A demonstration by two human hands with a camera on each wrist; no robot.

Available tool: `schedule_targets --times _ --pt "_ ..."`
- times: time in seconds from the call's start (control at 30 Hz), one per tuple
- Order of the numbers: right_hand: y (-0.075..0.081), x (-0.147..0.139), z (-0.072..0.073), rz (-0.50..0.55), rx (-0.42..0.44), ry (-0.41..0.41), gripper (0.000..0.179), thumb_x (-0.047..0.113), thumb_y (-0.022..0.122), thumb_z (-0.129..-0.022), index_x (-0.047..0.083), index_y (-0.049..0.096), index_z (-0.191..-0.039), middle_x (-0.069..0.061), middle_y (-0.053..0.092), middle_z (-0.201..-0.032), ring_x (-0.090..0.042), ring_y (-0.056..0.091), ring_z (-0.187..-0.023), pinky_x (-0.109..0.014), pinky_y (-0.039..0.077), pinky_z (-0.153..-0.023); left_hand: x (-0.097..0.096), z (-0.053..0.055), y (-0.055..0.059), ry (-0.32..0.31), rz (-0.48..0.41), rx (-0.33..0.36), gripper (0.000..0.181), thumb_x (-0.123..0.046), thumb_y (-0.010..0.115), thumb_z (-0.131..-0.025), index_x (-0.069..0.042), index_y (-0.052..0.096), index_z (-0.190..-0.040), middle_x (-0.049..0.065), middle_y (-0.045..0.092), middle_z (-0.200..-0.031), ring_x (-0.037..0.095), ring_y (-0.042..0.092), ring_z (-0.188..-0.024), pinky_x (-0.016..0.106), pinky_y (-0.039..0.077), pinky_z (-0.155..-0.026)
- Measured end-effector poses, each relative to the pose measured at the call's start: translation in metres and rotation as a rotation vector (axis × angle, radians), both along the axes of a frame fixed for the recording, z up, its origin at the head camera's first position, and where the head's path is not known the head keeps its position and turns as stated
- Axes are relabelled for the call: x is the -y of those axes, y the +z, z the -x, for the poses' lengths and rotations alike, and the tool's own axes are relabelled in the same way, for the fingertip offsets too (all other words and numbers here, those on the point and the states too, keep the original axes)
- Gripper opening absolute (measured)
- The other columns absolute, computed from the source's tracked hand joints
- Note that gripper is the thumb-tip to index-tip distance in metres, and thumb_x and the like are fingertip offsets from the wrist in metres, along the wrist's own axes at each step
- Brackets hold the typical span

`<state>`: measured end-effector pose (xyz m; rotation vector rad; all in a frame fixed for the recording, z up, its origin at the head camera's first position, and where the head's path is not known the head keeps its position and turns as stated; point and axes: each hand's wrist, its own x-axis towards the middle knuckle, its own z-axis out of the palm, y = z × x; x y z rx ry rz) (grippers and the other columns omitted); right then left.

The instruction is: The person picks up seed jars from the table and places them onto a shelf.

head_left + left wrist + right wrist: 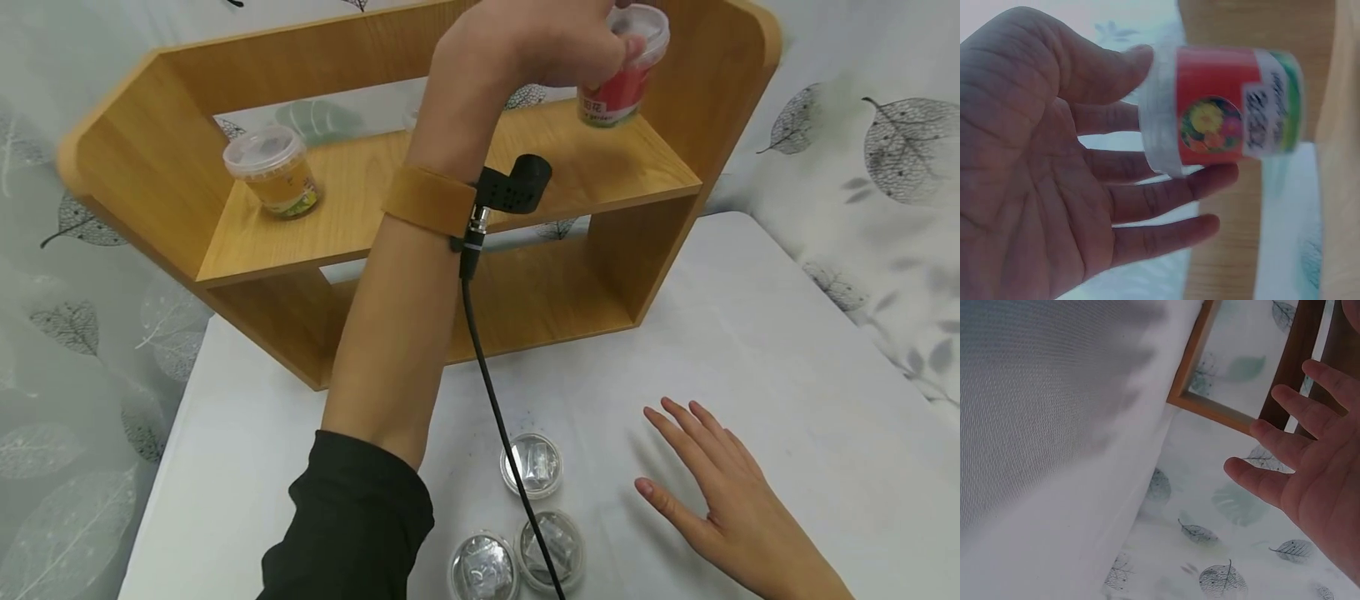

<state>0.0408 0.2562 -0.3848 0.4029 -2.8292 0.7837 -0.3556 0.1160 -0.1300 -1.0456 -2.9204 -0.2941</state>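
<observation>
My left hand [558,42] reaches over the right part of the wooden shelf's upper board and holds a small plastic cup [618,79] with a red flower label. In the left wrist view, the thumb and fingers grip this cup [1222,106] around its clear lid, and two lower fingers stretch out straight. The cup's green-edged base points down toward the board in the head view. My right hand [723,492] hovers over the white table at the right, its fingers spread and holding nothing. The right wrist view also shows that hand [1316,444] with fingers extended.
A yellow-labelled cup [273,171] stands on the upper board [352,196] at the left. Behind my forearm, a clear lid edge [411,117] peeks out. Several round clear-lidded containers [532,465] sit on the table, with a black cable [491,392] crossing over them.
</observation>
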Motion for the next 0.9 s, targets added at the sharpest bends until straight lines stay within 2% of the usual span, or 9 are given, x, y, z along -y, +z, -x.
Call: schedule_targets --times 0.07,0.1,0.13,0.17,0.23,0.33,0.5,0.77,0.9 --pt "0.000 0.000 0.000 0.003 -0.006 0.004 0.077 0.036 0.077 -0.085 0.024 0.040 -0.151 -0.010 0.039 -0.152 -0.040 0.026 -0.142 -0.049 0.012 -0.118 0.023 -0.076 0.021 0.009 0.018 0.025 0.062 -0.050 0.046 -0.100 -0.033 0.026 -0.156 -0.007 0.036 -0.151 0.012 0.039 -0.129 0.021 0.039 -0.102" --pt "0.000 0.000 0.000 0.005 -0.010 0.005 0.077 0.036 0.078 -0.085 0.024 0.040 -0.151 -0.011 0.039 -0.152 -0.040 0.027 -0.142 -0.049 0.012 -0.117 0.029 -0.098 0.027 0.017 0.029 0.029 0.059 -0.046 0.041 -0.102 -0.029 0.027 -0.156 -0.005 0.036 -0.151 0.011 0.040 -0.128 0.017 0.037 -0.102" --pt "0.000 0.000 -0.001 0.006 -0.009 0.004 0.077 0.035 0.078 -0.085 0.024 0.040 -0.151 -0.010 0.039 -0.152 -0.041 0.027 -0.141 -0.049 0.012 -0.117 0.032 -0.108 0.030 0.012 0.033 0.042 0.057 -0.044 0.038 -0.103 -0.025 0.028 -0.156 -0.003 0.038 -0.150 0.010 0.041 -0.125 0.016 0.036 -0.101" --pt "0.000 0.000 -0.001 0.007 -0.006 0.002 0.077 0.036 0.078 -0.085 0.024 0.040 -0.151 -0.010 0.039 -0.152 -0.041 0.027 -0.141 -0.050 0.012 -0.118 0.035 -0.113 0.031 0.004 0.034 0.056 0.056 -0.041 0.038 -0.103 -0.021 0.029 -0.155 -0.002 0.040 -0.147 0.010 0.042 -0.122 0.015 0.037 -0.100" --pt "-0.001 0.001 -0.001 0.008 -0.001 -0.001 0.077 0.036 0.077 -0.085 0.025 0.040 -0.151 -0.010 0.039 -0.152 -0.041 0.027 -0.141 -0.049 0.011 -0.118 0.036 -0.112 0.028 -0.006 0.026 0.095 0.054 -0.038 0.038 -0.103 -0.016 0.033 -0.152 0.000 0.043 -0.142 0.010 0.044 -0.116 0.015 0.040 -0.096" --pt "-0.003 0.002 -0.001 0.008 0.004 -0.005 0.077 0.037 0.077 -0.085 0.026 0.040 -0.151 -0.010 0.039 -0.153 -0.040 0.026 -0.142 -0.048 0.011 -0.118 0.037 -0.101 0.019 -0.008 0.035 0.126 0.054 -0.038 0.038 -0.104 -0.012 0.035 -0.151 0.000 0.045 -0.138 0.009 0.045 -0.110 0.015 0.043 -0.089" --pt "-0.004 0.001 -0.003 0.010 -0.004 -0.004 0.077 0.036 0.078 -0.085 0.025 0.040 -0.151 -0.009 0.039 -0.153 -0.038 0.026 -0.143 -0.044 0.011 -0.119 0.042 -0.088 0.005 0.010 0.067 0.135 0.058 -0.041 0.035 -0.104 -0.012 0.032 -0.154 0.000 0.048 -0.138 0.009 0.047 -0.108 0.017 0.043 -0.083" --pt "-0.003 0.001 -0.004 0.015 0.002 0.000 0.078 0.036 0.078 -0.085 0.024 0.040 -0.152 -0.011 0.039 -0.152 -0.040 0.027 -0.142 -0.047 0.011 -0.118 0.040 -0.089 0.003 0.010 0.042 0.153 0.056 -0.042 0.037 -0.103 -0.012 0.038 -0.149 -0.001 0.050 -0.126 0.009 0.048 -0.102 0.018 0.043 -0.079" --pt "-0.003 0.001 -0.003 0.011 0.011 -0.004 0.078 0.037 0.077 -0.085 0.026 0.038 -0.152 -0.009 0.038 -0.153 -0.040 0.027 -0.142 -0.048 0.011 -0.118 0.039 -0.089 0.002 0.020 0.044 0.164 0.055 -0.041 0.036 -0.103 -0.011 0.037 -0.150 -0.001 0.049 -0.129 0.009 0.048 -0.104 0.017 0.044 -0.080"
